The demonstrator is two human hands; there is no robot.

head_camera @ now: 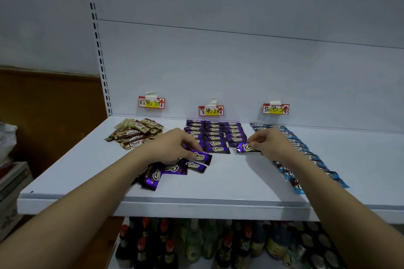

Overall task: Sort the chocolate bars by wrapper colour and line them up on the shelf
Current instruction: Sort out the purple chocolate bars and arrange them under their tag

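Note:
On the white shelf [229,181], purple bars [215,135] lie in neat rows under the middle label. My left hand [172,144] grips one purple bar [202,156] just above a loose heap of purple bars [170,171]. My right hand [271,143] pinches another purple bar [246,147] at the front of the right purple row. Brown bars [135,133] lie in a jumbled pile at the back left. Blue bars [306,153] run in a line down the right, partly hidden by my right forearm.
Three handwritten price labels [211,110] are taped to the shelf's back panel. Bottles [196,244] fill the lower shelf. Boxes and a bag [8,159] stand left of the shelf unit.

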